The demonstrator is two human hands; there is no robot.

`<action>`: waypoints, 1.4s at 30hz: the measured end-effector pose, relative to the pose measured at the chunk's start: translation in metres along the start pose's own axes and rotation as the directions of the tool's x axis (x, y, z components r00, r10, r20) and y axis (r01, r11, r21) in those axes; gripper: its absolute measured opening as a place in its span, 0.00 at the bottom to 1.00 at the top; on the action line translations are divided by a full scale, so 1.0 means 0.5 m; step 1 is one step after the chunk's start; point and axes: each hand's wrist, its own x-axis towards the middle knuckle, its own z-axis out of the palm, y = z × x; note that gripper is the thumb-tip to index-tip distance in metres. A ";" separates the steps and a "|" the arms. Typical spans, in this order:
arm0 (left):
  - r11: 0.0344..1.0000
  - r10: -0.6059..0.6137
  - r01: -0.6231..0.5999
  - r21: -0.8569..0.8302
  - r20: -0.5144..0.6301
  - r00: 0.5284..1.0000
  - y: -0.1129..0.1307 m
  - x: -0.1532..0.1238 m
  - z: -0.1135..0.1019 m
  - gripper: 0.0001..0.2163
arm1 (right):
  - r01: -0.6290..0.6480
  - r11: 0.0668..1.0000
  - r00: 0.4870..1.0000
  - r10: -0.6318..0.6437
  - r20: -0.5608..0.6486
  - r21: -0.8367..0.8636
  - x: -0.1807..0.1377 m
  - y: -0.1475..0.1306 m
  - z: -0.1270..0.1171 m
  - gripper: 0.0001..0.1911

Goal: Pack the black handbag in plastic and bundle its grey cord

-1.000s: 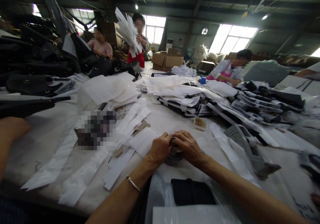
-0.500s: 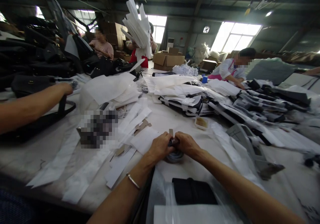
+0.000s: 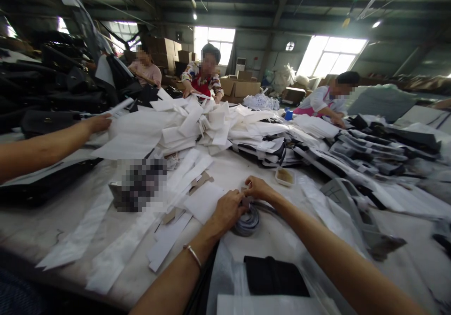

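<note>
My left hand (image 3: 227,210), with a silver bangle at its wrist, is closed beside a coiled grey strap (image 3: 247,225) lying on the table. My right hand (image 3: 260,188) meets it fingertip to fingertip just above the coil. Between the fingertips of both hands is a small brownish piece (image 3: 246,197), partly hidden; its exact kind does not show. A length of the strap runs out from the coil under my right forearm. Nearer to me, a black folded bag piece (image 3: 275,276) lies among clear plastic and white sheeting.
White foam strips (image 3: 200,122) are heaped at the table's middle. A grey tape dispenser (image 3: 355,211) and a small clear tray (image 3: 284,176) lie on the right. From the left, another person's hand (image 3: 100,122) reaches over white sheets. Two co-workers bend over the far side.
A co-worker across the table has dropped a bundle of white foam strips onto the heap. My hands have shifted slightly off the coil, showing more of it. The hand at left now holds white sheeting.
</note>
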 end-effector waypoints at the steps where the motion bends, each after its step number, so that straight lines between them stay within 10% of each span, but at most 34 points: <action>1: 1.000 -0.003 0.003 -0.003 0.000 1.000 -0.001 0.000 0.001 0.09 | 0.005 1.000 1.000 -0.005 -0.004 -0.003 0.005 -0.004 0.005 0.14; 23: 0.966 -0.116 0.089 -0.241 -0.099 0.988 -0.016 0.002 0.007 0.06 | 0.392 0.920 0.919 -0.390 -0.056 0.021 -0.136 -0.088 -0.022 0.07; 32: 0.942 -0.083 0.029 -0.334 -0.148 0.985 -0.008 0.002 0.008 0.04 | 0.281 0.918 0.948 -0.311 0.069 0.279 -0.134 -0.004 -0.054 0.27; 42: 0.955 -0.123 0.065 -0.291 -0.189 0.974 -0.014 0.006 0.024 0.08 | 0.257 0.938 0.966 -0.242 -0.090 0.234 -0.128 -0.014 0.027 0.06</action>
